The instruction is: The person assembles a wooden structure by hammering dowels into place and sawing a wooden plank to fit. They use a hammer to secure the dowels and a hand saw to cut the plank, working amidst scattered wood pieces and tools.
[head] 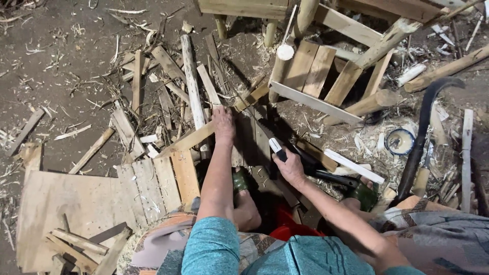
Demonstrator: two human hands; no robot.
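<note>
Left hand [223, 124] presses flat, fingers spread, on a wooden slat [196, 136]; right hand [289, 167] beside it grips a knife handle [277, 149].

Wooden slat [196, 138] under the left hand [223, 125]: pale, raw, matt timber. Saw [272, 142] in the right hand [290, 168]: dark, dull metal blade, with a handle of glossy black and white plastic. Plywood sheet [66, 203] at 8 o'clock: flat, dusty. Crate [326, 76] at 1 o'clock: unfinished rough-sawn boards. Sickle [423, 137] at 3 o'clock: dark matt metal. Floor [61, 66]: bare earth, littered with shavings.
</note>
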